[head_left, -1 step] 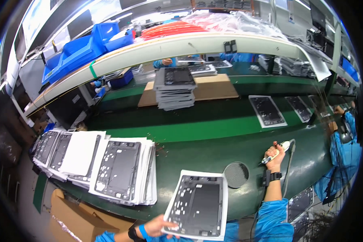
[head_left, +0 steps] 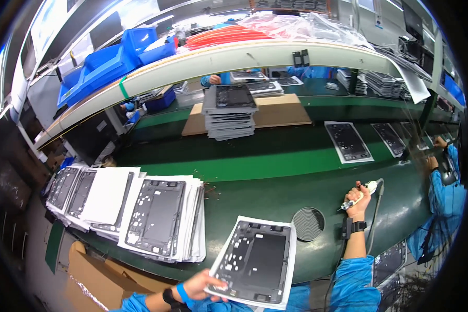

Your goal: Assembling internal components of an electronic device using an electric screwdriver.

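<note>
My left hand grips the lower left corner of a black tablet-sized panel that lies on a white sheet. Small white pieces dot the panel, mostly along its left side. It is at the table's near edge, slightly tilted. To the right, my right hand is closed round a white corded hand tool, whose thin metallic tip points left. Its grey cable runs down beside my wrist. Between the panel and my right hand is a round dark mesh disc on the green table.
Stacks of similar panels with white sheets stand at left. Across the green strip, grey panels are piled on a brown board. Single panels lie far right, near another person's arm. A shelf beam spans above.
The whole view has shifted slightly. My left hand still grips the panel and my right hand the corded hand tool.
</note>
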Tool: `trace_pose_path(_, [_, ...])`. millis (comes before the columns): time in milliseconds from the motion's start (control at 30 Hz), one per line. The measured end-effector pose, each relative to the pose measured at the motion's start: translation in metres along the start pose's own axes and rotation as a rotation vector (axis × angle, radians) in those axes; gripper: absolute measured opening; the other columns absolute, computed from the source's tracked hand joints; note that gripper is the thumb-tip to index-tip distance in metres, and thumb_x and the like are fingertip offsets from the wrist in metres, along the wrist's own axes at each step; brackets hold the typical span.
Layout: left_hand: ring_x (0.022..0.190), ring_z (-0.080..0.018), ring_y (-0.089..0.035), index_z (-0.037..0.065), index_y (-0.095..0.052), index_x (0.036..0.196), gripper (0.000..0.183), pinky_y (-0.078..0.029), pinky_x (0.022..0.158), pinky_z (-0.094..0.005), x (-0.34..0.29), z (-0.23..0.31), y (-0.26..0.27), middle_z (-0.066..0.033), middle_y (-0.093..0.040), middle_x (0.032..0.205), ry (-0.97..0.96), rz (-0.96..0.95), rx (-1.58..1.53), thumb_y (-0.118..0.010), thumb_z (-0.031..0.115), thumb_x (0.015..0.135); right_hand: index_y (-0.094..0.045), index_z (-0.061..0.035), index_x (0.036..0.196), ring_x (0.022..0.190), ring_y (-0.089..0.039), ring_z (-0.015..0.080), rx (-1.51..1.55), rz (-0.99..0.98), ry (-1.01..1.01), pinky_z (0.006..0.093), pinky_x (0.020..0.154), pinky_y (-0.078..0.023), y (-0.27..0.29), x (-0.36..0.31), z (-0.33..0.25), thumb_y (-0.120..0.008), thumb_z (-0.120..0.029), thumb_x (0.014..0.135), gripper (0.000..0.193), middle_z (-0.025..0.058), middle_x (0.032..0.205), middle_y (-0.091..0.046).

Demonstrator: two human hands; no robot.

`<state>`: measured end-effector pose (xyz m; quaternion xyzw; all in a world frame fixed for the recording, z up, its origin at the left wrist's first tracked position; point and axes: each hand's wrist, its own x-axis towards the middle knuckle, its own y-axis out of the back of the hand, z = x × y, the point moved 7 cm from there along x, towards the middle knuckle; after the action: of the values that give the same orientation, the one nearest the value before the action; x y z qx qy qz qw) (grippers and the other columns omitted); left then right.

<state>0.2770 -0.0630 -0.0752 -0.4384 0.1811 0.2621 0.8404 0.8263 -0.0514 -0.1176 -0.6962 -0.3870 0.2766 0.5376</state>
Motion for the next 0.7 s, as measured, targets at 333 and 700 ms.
trace_pose_path(333, [0.035, -0.0301, -0.054, -0.018, -0.044, 0.113, 0.047, -0.046, 0.029, -0.0388, -0.126, 0.182, -0.012, -0.0261, -0.058, 0.064, -0.52, 0.228, 0.16, -0.056, -0.004, 0.069, -0.061, -0.0063, 0.093, 0.041, -0.03, 0.0079, 0.017, 0.036, 0.015, 0.0234, 0.042, -0.028, 0.012, 0.006, 0.006, -0.054, -0.016, 0.087, 0.014, -0.0046, 0.049, -0.032])
trace_pose_path(700, [0.07, -0.0263, -0.066, -0.005, -0.055, 0.113, 0.046, -0.054, 0.062, -0.0338, -0.209, 0.173, 0.172, -0.0199, -0.066, 0.089, -0.988, 0.419, 0.732, -0.072, 0.007, 0.071, -0.057, -0.0054, 0.099, 0.041, -0.029, 0.0075, -0.02, 0.079, 0.065, 0.0228, 0.041, -0.028, 0.003, 0.01, 0.002, -0.052, -0.017, 0.088, 0.016, -0.0046, 0.05, -0.03])
